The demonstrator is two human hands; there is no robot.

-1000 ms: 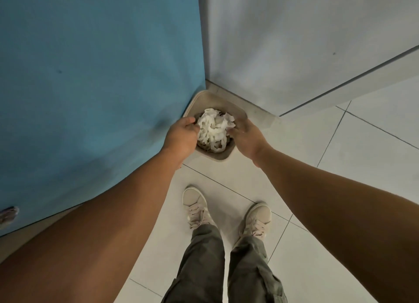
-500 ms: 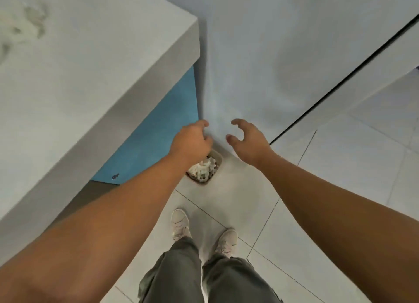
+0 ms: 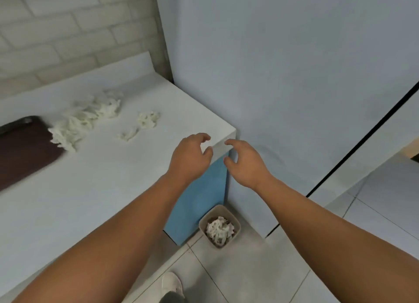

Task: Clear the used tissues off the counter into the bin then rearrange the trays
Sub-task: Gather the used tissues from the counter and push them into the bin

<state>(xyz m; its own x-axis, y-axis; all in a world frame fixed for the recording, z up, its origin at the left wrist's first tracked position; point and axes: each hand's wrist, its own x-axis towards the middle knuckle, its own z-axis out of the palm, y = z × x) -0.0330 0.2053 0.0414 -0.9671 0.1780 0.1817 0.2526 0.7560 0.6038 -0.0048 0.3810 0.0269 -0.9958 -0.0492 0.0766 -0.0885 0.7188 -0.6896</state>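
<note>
Tissues litter the desk; grab loosely and shreds may fall. Your left hand and right hand hover empty, apart.

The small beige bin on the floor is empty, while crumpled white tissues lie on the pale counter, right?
No: the head view shows the small beige bin holding a wad of white tissues. Otherwise right: crumpled white tissues lie on the pale counter.

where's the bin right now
In the head view, low and right of centre, the bin stands on the floor in the corner between the blue cabinet side and the wall.
</note>
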